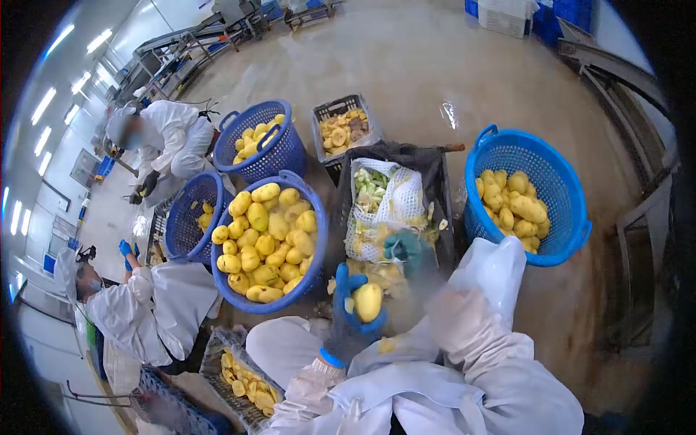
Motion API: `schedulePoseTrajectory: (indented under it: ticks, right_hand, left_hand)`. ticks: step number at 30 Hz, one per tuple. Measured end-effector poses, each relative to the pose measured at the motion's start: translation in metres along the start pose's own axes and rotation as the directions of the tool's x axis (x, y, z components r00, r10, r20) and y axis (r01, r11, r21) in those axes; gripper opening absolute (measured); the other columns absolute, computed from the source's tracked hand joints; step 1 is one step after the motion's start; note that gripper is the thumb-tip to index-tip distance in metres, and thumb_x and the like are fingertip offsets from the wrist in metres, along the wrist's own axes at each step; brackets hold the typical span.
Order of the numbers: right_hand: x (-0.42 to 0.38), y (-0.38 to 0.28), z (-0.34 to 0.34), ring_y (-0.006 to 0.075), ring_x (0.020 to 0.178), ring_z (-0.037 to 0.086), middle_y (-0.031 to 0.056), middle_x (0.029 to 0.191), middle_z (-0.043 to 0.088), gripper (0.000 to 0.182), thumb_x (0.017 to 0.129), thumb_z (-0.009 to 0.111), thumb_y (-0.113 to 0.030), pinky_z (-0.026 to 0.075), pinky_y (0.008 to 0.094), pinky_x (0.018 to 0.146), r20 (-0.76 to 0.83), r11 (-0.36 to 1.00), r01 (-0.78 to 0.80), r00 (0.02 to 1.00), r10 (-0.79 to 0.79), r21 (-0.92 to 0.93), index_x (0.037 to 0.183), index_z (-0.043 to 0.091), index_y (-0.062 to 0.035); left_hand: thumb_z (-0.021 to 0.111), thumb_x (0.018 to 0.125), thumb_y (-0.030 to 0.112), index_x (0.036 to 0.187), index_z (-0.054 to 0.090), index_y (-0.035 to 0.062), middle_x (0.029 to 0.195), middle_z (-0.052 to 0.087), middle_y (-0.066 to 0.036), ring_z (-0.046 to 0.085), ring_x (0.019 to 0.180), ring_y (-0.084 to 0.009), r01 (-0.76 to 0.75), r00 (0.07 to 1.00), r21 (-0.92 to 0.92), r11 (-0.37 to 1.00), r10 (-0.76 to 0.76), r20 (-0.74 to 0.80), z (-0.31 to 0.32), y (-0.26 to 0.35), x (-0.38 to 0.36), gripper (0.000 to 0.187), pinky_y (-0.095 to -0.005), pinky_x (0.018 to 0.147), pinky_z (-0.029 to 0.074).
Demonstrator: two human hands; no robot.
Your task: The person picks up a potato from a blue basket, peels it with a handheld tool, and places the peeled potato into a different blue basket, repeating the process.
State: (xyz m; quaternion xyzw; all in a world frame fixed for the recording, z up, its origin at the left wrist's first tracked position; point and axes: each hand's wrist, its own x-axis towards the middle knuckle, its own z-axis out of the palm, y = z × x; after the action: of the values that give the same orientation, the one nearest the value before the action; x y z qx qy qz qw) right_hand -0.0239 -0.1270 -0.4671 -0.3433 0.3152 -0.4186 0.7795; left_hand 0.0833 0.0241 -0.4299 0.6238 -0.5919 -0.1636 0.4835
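My left hand (353,315), in a blue glove, is closed around a yellow peeled potato (367,302) in front of my lap. My right hand (407,250) looks teal-gloved and reaches over the crate in front of me; blur covers the wrist, and its fingers are too smeared to read. Below it, that crate (444,190) has a dark liner and holds white foam netting (407,197), pale green scraps (370,190) and yellowish peelings. Left of my hands, a large blue-violet basket (319,217) is heaped with yellow potatoes (264,243).
At right, a blue basket (573,170) holds potatoes (513,206). Two more baskets (270,165) (177,225) stand at left, near two co-workers (177,138) (145,312) in white. Crates of cut pieces (344,132) (250,384) sit ahead and at lower left. Metal frames (616,69) line the right.
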Motion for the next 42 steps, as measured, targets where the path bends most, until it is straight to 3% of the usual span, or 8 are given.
schedulePoseTrajectory:
  ticks: [9, 11, 17, 21, 25, 28, 32, 42]
  right_hand:
    - [0.002, -0.002, 0.000, 0.0118, 0.067, 0.055, 0.0033, 0.081, 0.062, 0.030, 0.097, 0.047, -0.027, 0.046, 0.0239, 0.066, -0.060, 0.996, 0.033, 0.997, -0.037, -0.078, 0.097, 0.064, -0.0021]
    - [-0.022, -0.006, 0.017, 0.0118, 0.068, 0.055, 0.0034, 0.083, 0.062, 0.025, 0.096, 0.047, -0.021, 0.047, 0.0243, 0.067, 0.185, 0.868, 0.365, 0.930, -0.319, -0.337, 0.097, 0.064, -0.0023]
    - [0.014, 0.001, -0.011, 0.0177, 0.073, 0.063, 0.0080, 0.086, 0.065, 0.028, 0.093, 0.055, -0.027, 0.051, 0.0304, 0.067, 0.005, 0.977, 0.039, 0.999, -0.041, 0.207, 0.099, 0.062, -0.0006]
    - [-0.030, -0.019, 0.027, 0.0183, 0.070, 0.063, 0.0073, 0.081, 0.065, 0.030, 0.092, 0.057, -0.030, 0.051, 0.0304, 0.067, 0.241, 0.973, 0.231, 0.944, -0.224, 0.001, 0.093, 0.062, -0.0002]
    - [0.035, 0.008, -0.034, 0.0175, 0.072, 0.062, 0.0085, 0.084, 0.065, 0.026, 0.093, 0.054, -0.024, 0.050, 0.0292, 0.067, -0.028, 0.883, 0.407, 0.905, -0.425, -0.234, 0.094, 0.062, 0.0004]
    - [0.012, -0.014, -0.021, 0.0169, 0.073, 0.062, 0.0082, 0.086, 0.065, 0.030, 0.096, 0.048, -0.026, 0.050, 0.0295, 0.069, -0.035, 0.963, 0.266, 0.964, -0.265, 0.045, 0.096, 0.062, 0.0004]
    - [-0.036, -0.017, 0.028, 0.0167, 0.073, 0.062, 0.0078, 0.089, 0.065, 0.038, 0.098, 0.043, -0.033, 0.050, 0.0292, 0.071, 0.223, 0.877, 0.416, 0.903, -0.367, -0.243, 0.100, 0.062, -0.0001]
    - [0.002, 0.018, 0.003, 0.0139, 0.069, 0.061, 0.0042, 0.077, 0.063, 0.031, 0.098, 0.045, -0.027, 0.051, 0.0291, 0.066, 0.109, 0.868, 0.425, 0.905, -0.411, -0.258, 0.087, 0.063, -0.0053]
  left_hand:
    - [0.069, 0.066, 0.000, 0.145, 0.010, -0.0031, 0.107, 0.050, -0.011, 0.053, 0.098, -0.0233, -0.010, 1.000, -0.023, 1.000, 0.010, -0.020, -0.003, -0.002, -0.001, 0.098, -0.0348, 0.089, 0.044]
    - [0.071, 0.067, 0.004, 0.144, 0.013, -0.0054, 0.108, 0.050, -0.013, 0.052, 0.099, -0.0260, 0.030, 0.999, -0.053, 0.998, -0.031, -0.016, -0.001, 0.003, -0.004, 0.097, -0.0371, 0.091, 0.043]
    - [0.071, 0.067, 0.006, 0.144, 0.012, -0.0055, 0.108, 0.050, -0.014, 0.052, 0.100, -0.0260, 0.030, 0.999, 0.003, 1.000, -0.030, -0.046, -0.006, -0.001, 0.003, 0.097, -0.0372, 0.091, 0.043]
    - [0.067, 0.067, 0.000, 0.146, 0.010, -0.0027, 0.108, 0.050, -0.012, 0.053, 0.099, -0.0235, 0.092, 0.995, -0.145, 0.985, -0.097, -0.028, 0.001, 0.003, 0.004, 0.097, -0.0345, 0.088, 0.045]
    - [0.069, 0.071, 0.009, 0.145, 0.018, -0.0004, 0.110, 0.052, -0.013, 0.053, 0.103, -0.0236, 0.064, 0.998, -0.106, 0.992, -0.064, -0.001, -0.006, 0.002, 0.002, 0.090, -0.0349, 0.089, 0.045]
    - [0.063, 0.083, 0.028, 0.139, 0.034, 0.0026, 0.114, 0.055, -0.013, 0.055, 0.105, -0.0255, 0.412, 0.874, -0.805, 0.428, -0.434, 0.217, -0.006, 0.003, 0.002, 0.068, -0.0374, 0.093, 0.045]
    - [0.046, 0.094, 0.047, 0.127, 0.050, 0.0103, 0.116, 0.058, -0.010, 0.058, 0.103, -0.0259, 0.396, 0.673, -0.873, -0.286, -0.556, 0.488, 0.011, -0.005, 0.007, 0.049, -0.0387, 0.090, 0.048]
    - [0.044, 0.094, 0.050, 0.130, 0.046, 0.0100, 0.116, 0.058, -0.009, 0.058, 0.105, -0.0260, 0.431, 0.737, -0.902, -0.016, -0.570, 0.362, 0.025, -0.015, -0.002, 0.054, -0.0376, 0.085, 0.049]
